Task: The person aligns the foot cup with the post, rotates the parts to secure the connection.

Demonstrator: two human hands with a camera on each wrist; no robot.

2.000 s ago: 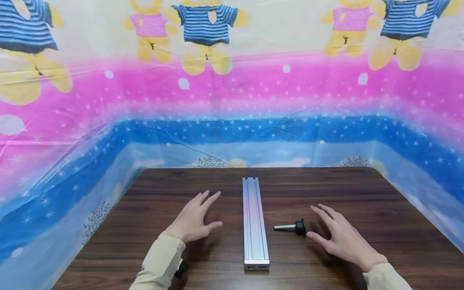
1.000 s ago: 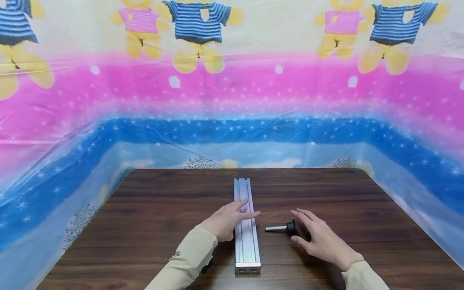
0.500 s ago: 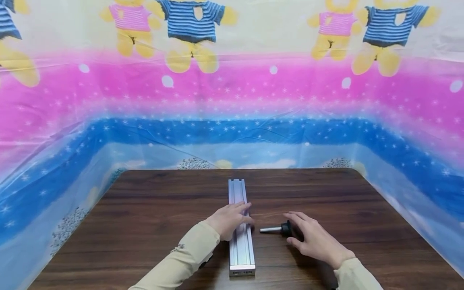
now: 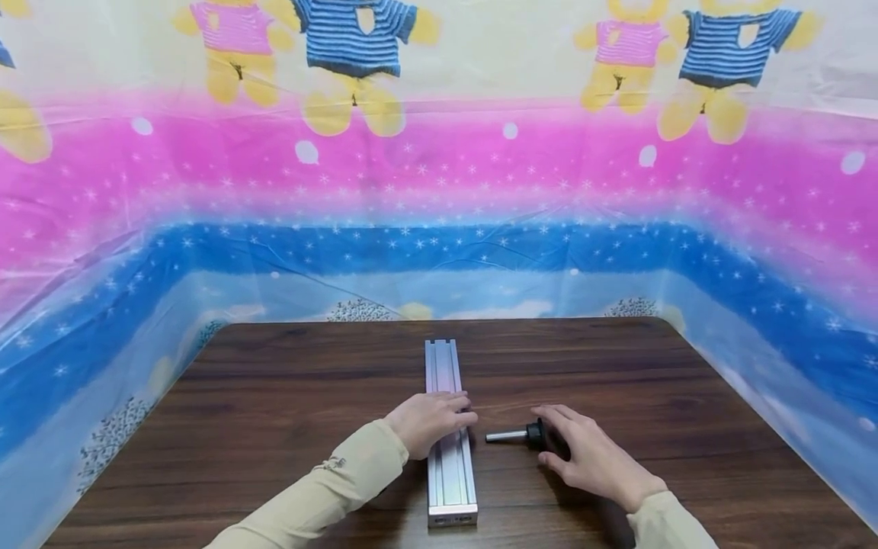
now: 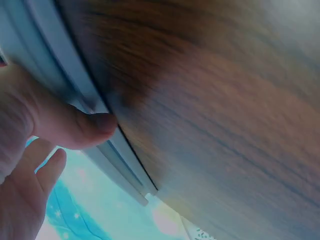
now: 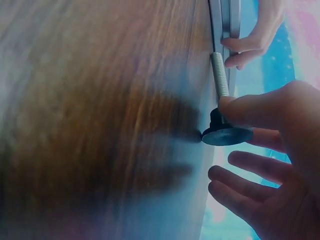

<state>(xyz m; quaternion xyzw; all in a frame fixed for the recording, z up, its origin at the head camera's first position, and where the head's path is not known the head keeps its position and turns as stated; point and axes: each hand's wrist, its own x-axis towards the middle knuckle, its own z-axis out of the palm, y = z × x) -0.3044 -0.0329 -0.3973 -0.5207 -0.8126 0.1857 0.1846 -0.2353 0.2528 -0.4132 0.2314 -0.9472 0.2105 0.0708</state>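
Observation:
A long silver aluminium profile lies lengthwise on the table. Across its middle rests my left hand, fingers bent over the right side; in the left wrist view the thumb presses the other side, so the hand grips it. To the right of the profile lies a levelling foot with a threaded metal stud and a black round base, stud pointing left. My right hand is beside the base, thumb and fingers spread loosely around it. Whether the thumb touches the foot I cannot tell.
The dark wood-grain table extends on both sides of the profile. Behind it and along both sides hangs a printed curtain in pink, blue and white with bear figures.
My left hand has moved right from beside the profile onto it and now grips it. My right hand has come closer around the levelling foot's base. The whole view has shifted slightly.

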